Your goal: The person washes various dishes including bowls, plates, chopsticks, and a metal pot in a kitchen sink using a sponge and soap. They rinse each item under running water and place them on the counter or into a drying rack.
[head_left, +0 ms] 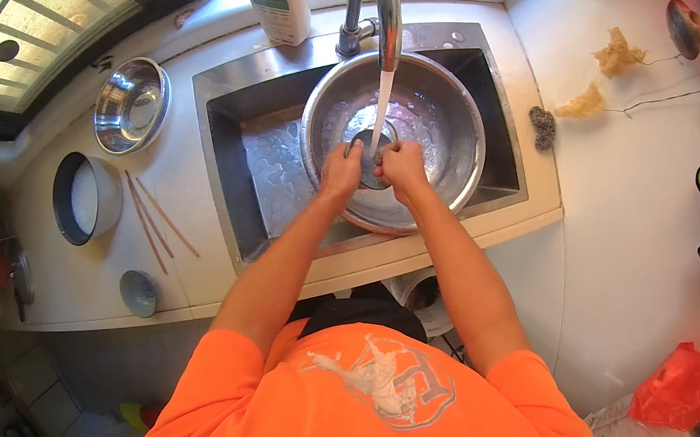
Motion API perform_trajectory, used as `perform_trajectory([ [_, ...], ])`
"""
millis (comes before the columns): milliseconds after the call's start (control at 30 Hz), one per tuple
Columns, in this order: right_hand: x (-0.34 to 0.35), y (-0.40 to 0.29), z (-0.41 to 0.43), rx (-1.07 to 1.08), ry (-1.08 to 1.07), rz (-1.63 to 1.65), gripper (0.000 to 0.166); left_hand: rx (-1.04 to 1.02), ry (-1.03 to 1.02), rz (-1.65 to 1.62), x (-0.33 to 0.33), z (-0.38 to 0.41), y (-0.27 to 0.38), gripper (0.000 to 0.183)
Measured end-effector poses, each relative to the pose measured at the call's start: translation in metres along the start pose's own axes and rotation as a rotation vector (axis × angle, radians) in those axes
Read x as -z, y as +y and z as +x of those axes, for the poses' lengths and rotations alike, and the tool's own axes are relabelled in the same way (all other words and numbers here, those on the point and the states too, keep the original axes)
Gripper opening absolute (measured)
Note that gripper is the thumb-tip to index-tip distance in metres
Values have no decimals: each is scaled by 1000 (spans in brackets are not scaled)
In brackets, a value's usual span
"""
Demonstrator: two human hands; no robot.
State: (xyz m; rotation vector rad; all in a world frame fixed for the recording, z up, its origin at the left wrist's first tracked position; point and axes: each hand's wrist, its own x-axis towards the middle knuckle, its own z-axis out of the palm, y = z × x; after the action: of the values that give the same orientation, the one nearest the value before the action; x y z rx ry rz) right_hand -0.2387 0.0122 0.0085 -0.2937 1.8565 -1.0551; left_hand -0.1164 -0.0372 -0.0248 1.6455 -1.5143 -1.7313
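A small dark bowl (364, 164) is held inside a large stainless steel basin (456, 187), under the running tap. Gripping its left side is my left hand (341, 174), thumb over the rim. My right hand (404, 168) has curled fingers at the bowl's right side; the fingertips are partly hidden. From the chrome faucet (390, 38) a stream of water (382, 102) falls into the bowl between my hands. The basin rests in the right part of a stainless steel sink (244, 228), and the sink floor to its left is wet.
Behind the sink stands a white pump bottle (281, 9). Left on the counter are a metal bowl (133, 106), a larger bowl (107, 199), several chopsticks (148, 223) and a small bowl (139, 293). A scouring pad (541, 128) lies at the right edge; a red plastic bag (676, 388) hangs farther right.
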Motion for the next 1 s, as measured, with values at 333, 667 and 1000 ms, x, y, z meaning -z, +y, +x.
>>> perform_trajectory([
  [333,-10,9,23,148,-223,-179,19,72,22,-173,-19,7,-9,48],
  [667,-15,24,28,260,-365,-132,26,65,25,-184,-13,8,-26,41],
  [1000,16,18,-5,431,-72,-6,39,6,123,-733,-19,-4,-13,27],
])
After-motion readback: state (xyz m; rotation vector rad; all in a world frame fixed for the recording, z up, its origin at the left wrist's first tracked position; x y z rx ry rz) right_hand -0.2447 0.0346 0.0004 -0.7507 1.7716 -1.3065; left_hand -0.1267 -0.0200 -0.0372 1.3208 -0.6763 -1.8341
